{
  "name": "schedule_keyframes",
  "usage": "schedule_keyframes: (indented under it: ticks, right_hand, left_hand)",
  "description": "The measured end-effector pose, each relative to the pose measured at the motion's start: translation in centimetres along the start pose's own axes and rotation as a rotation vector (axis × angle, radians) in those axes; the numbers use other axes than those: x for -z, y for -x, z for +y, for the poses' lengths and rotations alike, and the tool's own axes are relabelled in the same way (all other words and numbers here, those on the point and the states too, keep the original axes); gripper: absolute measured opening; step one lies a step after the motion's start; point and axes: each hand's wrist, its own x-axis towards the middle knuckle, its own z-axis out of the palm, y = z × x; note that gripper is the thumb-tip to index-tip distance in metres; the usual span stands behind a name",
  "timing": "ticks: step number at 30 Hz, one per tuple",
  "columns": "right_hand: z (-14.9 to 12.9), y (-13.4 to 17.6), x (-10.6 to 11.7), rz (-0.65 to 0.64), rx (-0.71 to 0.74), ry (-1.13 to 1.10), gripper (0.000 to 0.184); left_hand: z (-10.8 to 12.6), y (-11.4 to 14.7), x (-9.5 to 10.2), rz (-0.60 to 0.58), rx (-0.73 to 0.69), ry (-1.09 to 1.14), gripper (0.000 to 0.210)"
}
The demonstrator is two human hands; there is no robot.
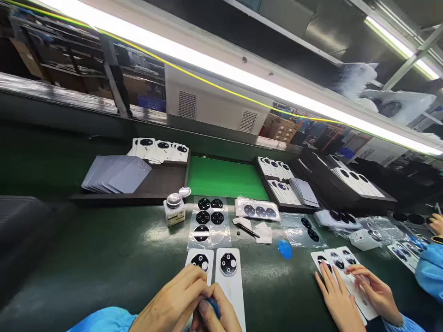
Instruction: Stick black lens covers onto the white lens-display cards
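My left hand and my right hand meet at the bottom centre, fingers closed together. A small dark blue object shows between the fingers of my right hand; its kind is hidden. The left fingertips press in beside it, and what they pinch is out of sight. Under and beyond my hands lie two white phone back panels, the left panel partly covered and the right panel more exposed. Each carries a black octagonal camera plate, such as the right camera plate.
Clear film with black plates lies ahead, beside a metal-topped bottle. Tweezers, white wipes and a blue oval piece sit to the right. Trays of panels stand behind. A co-worker's hands work at right.
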Motion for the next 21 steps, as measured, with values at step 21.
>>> schedule_keyframes:
  ticks: [21]
  right_hand:
    - [0.1, -0.7, -0.1, 0.312, 0.103, 0.177, 0.021]
  left_hand:
    - [0.3, 0.3, 0.8, 0.049, 0.165, 0.098, 0.015]
